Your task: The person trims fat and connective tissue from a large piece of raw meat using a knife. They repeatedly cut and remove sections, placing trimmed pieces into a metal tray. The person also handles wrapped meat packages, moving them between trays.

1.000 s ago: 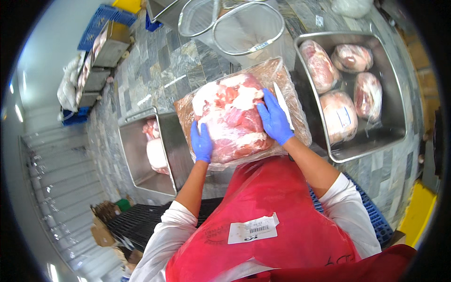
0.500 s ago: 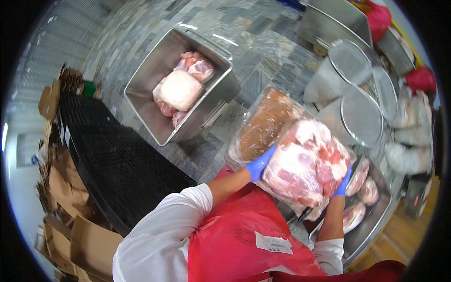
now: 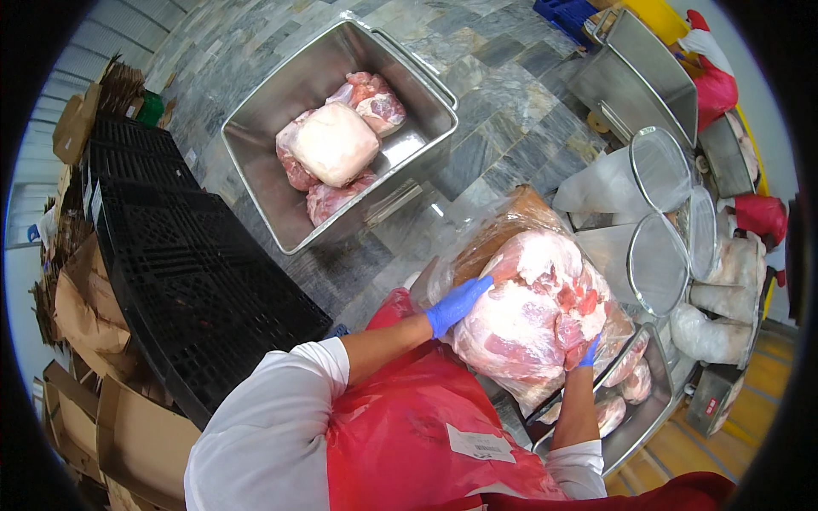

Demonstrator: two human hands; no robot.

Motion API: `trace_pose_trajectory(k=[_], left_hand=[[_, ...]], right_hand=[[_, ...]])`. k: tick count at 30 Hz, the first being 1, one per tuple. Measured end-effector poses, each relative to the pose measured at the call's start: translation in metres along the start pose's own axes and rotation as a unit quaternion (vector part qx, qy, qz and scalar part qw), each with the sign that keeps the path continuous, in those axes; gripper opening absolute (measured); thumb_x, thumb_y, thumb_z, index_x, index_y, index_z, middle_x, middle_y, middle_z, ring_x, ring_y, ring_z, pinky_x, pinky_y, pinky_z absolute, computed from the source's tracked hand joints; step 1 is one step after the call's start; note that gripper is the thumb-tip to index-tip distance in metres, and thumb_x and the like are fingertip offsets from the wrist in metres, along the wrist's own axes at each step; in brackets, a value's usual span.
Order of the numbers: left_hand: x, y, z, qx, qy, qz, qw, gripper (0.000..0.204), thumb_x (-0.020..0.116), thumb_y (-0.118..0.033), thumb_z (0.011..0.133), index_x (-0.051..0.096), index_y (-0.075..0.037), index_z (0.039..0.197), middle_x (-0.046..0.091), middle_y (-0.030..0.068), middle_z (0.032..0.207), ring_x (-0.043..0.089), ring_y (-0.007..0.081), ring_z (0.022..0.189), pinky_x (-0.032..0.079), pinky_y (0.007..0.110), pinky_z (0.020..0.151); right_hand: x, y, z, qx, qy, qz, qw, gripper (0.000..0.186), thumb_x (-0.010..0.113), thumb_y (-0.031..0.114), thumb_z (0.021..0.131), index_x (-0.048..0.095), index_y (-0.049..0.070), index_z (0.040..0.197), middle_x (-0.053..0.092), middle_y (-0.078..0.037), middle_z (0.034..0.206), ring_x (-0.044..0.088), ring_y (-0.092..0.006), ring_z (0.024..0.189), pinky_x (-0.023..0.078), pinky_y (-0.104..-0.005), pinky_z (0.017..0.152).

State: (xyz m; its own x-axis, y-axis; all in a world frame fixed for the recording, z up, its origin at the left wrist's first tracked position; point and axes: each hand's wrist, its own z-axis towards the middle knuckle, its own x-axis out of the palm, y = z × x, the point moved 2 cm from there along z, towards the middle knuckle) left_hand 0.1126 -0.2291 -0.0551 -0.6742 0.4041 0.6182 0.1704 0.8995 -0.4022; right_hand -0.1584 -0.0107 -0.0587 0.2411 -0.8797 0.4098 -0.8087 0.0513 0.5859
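Lower centre of the frame: red apron (image 3: 400, 426) and white sleeves, both forearms reaching up and right. Left hand (image 3: 456, 305), blue-gloved, pressed flat with fingers spread against the left side of a big slab of raw meat (image 3: 528, 328) in a clear plastic bag (image 3: 503, 238) — supporting, not pinching. Right hand (image 3: 586, 351), also gloved, curled under the slab's right edge, mostly hidden; grip depth impossible to tell. Slab held up off the floor, right of centre, over a steel tray (image 3: 635, 430) with more cuts at lower right. Compared with 1 second ago, view swung round and the slab lifted away from that tray — carrying now, not resting. Farther up, at upper centre, a second steel tub (image 3: 409, 64) with 3 or 4 cuts, well apart. Black plastic pallets (image 3: 187, 264) and flattened cardboard (image 3: 85, 298) at left; round wire-rimmed bins (image 3: 660, 170) at right.
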Motion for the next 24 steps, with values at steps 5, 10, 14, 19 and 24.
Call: trace_pose_trajectory(k=[5, 10, 14, 19, 24], left_hand=[[-0.006, -0.033, -0.008, 0.065, -0.010, -0.049, 0.997, 0.056, 0.051, -0.043, 0.108, 0.049, -0.006, 0.149, 0.064, 0.0111, 0.136, 0.063, 0.0217, 0.121, 0.049, 0.036, 0.108], [-0.058, -0.042, -0.017, 0.026, 0.037, -0.135, 0.990, 0.058, 0.050, -0.045, 0.108, 0.050, -0.004, 0.149, 0.063, 0.0137, 0.139, 0.061, 0.0251, 0.126, 0.046, 0.039, 0.113], [-0.081, -0.071, -0.042, 0.046, 0.038, -0.151, 0.987, 0.063, 0.053, -0.047, 0.105, 0.045, -0.006, 0.152, 0.060, 0.0142, 0.143, 0.062, 0.0265, 0.125, 0.046, 0.041, 0.113], [-0.108, -0.133, -0.092, 0.120, -0.019, -0.207, 0.971, 0.056, 0.048, -0.043, 0.107, 0.054, -0.003, 0.145, 0.064, 0.0141, 0.139, 0.062, 0.0262, 0.125, 0.046, 0.043, 0.113], [-0.148, -0.209, -0.102, 0.212, 0.066, -0.259, 0.940, 0.044, 0.050, -0.030, 0.107, 0.055, -0.004, 0.142, 0.066, 0.0116, 0.134, 0.066, 0.0231, 0.117, 0.054, 0.041, 0.104]], right_hand=[[0.026, -0.022, 0.011, 0.027, 0.035, -0.021, 0.999, 0.064, 0.040, 0.055, 0.106, 0.046, 0.013, 0.153, 0.053, -0.007, 0.153, 0.053, -0.0296, 0.137, 0.043, -0.0452, 0.116], [0.056, -0.044, 0.031, 0.039, 0.081, -0.048, 0.995, 0.064, 0.040, 0.056, 0.106, 0.046, 0.014, 0.153, 0.053, -0.007, 0.153, 0.052, -0.0298, 0.138, 0.043, -0.0459, 0.116], [0.078, -0.054, 0.055, 0.029, 0.117, -0.052, 0.991, 0.065, 0.041, 0.057, 0.105, 0.046, 0.014, 0.153, 0.052, -0.007, 0.153, 0.052, -0.0299, 0.138, 0.043, -0.0464, 0.116], [0.201, -0.048, 0.044, 0.064, 0.172, -0.041, 0.982, 0.073, 0.038, 0.063, 0.105, 0.039, 0.013, 0.159, 0.046, -0.008, 0.158, 0.044, -0.0304, 0.143, 0.034, -0.0477, 0.121], [0.351, -0.015, -0.019, 0.154, 0.237, -0.062, 0.957, 0.082, 0.042, 0.067, 0.100, 0.047, 0.004, 0.151, 0.054, -0.014, 0.151, 0.053, -0.0329, 0.137, 0.040, -0.0497, 0.117]])
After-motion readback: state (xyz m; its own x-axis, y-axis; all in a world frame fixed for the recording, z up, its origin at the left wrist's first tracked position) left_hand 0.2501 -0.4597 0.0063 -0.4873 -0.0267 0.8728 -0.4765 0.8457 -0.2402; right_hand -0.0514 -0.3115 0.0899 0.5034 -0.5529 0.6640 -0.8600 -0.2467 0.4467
